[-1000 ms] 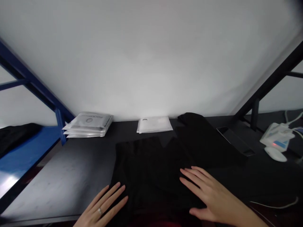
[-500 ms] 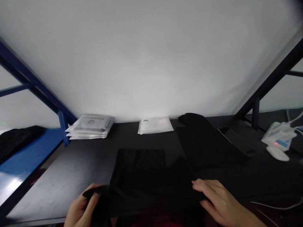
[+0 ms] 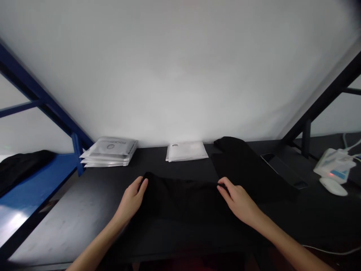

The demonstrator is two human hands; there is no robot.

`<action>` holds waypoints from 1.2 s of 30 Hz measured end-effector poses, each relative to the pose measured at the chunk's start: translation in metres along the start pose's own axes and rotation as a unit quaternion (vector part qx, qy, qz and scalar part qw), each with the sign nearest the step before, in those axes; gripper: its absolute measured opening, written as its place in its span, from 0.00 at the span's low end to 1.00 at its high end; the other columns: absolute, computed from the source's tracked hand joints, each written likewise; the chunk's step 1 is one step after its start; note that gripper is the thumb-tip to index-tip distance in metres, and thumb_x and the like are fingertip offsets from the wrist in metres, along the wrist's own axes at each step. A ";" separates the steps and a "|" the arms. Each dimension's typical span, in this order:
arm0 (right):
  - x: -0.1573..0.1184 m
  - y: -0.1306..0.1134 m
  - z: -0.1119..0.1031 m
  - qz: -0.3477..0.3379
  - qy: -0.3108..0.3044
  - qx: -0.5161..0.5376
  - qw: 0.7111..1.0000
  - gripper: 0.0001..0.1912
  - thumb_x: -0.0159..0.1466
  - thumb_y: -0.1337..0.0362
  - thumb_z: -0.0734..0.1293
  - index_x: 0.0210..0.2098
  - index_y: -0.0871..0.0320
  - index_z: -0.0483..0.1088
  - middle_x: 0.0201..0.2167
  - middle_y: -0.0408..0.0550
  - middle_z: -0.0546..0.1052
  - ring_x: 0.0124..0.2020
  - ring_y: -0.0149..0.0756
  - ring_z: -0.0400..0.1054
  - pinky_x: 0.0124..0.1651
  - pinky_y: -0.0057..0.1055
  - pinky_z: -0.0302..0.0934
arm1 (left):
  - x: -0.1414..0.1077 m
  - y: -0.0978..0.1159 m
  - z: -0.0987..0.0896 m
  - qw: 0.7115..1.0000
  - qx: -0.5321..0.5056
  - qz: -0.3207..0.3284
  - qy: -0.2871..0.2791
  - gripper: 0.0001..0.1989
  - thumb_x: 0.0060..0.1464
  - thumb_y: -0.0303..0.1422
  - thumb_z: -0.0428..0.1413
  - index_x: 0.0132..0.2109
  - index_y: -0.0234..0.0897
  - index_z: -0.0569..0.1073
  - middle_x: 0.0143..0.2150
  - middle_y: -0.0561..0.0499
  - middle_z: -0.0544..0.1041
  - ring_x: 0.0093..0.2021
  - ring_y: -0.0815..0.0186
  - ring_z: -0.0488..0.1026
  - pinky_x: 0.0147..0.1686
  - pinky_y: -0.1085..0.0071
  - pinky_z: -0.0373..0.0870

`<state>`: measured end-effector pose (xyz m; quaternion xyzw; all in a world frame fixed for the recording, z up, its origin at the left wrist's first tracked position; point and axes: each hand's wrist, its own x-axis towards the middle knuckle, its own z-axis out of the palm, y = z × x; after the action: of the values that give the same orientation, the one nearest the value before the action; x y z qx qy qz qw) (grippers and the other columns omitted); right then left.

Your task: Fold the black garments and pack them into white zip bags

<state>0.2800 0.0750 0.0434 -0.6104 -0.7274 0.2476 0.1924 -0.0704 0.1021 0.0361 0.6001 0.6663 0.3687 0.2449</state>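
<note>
A black cloth garment (image 3: pixel 180 199) lies across the middle of the dark table (image 3: pixel 84 195), its exact kind hard to make out against the dark top. My left hand (image 3: pixel 134 195) pinches its far left corner between thumb and fingers. At the far right corner, my right hand (image 3: pixel 235 199) grips the cloth the same way. The far edge runs between both hands, slightly raised and wrinkled. Beyond my right hand, a second black garment (image 3: pixel 248 173) is spread on the table.
Several white plastic packages (image 3: pixel 109 150) are stacked at the back left. White zip bags (image 3: pixel 186 150) lie at the back middle. To the right are a phone (image 3: pixel 283 171), a white power strip (image 3: pixel 334 165) and a white mouse (image 3: pixel 333 186). Blue frame bars (image 3: pixel 47 98) rise at the left.
Both hands have moved away from me, carrying the near edge of the black garment forward over its far part. They have also come closer together.
</note>
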 end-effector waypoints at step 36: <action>-0.063 0.009 0.036 -0.275 0.126 -0.292 0.907 0.41 0.70 0.47 0.66 0.76 0.51 0.50 0.73 0.58 0.62 0.71 0.59 0.58 0.61 0.51 0.64 | -0.070 0.014 0.077 0.863 0.355 0.357 -0.037 0.33 0.71 0.46 0.49 0.77 0.52 0.49 0.77 0.41 0.58 0.73 0.38 0.57 0.62 0.36 0.63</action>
<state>0.2779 0.0094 0.0102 -0.4407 -0.8762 -0.1175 0.1560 0.0091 0.0486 -0.0076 0.8565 0.4826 0.1469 -0.1090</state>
